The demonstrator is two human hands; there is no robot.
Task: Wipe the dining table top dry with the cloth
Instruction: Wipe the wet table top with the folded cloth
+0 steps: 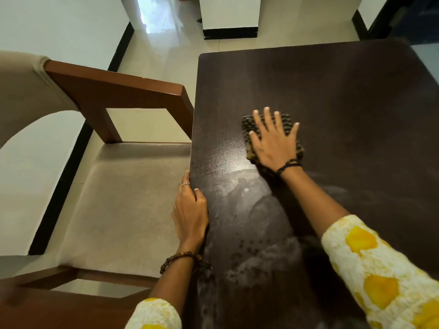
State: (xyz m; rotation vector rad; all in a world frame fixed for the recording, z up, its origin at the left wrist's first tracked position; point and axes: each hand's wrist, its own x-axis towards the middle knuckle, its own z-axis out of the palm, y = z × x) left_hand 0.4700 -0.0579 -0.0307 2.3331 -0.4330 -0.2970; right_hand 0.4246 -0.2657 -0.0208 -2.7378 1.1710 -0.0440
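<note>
Yellow-patterned sleeves reach out over the dark tabletop (344, 96), damp in smears along its near left side. Right hand (273, 141) lies flat, fingers spread, pressing the checked cloth (288, 121) directly underneath. Left hand (190, 210) grips the tabletop's left edge beside the chair (133, 198)

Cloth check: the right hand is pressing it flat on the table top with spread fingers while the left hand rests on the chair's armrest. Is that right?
Not quite. In the head view the left hand is not on the armrest; it holds the table by its near left edge, beside the chair. The rest stands: the right hand presses the cloth flat on the table top, fingers spread.
</note>
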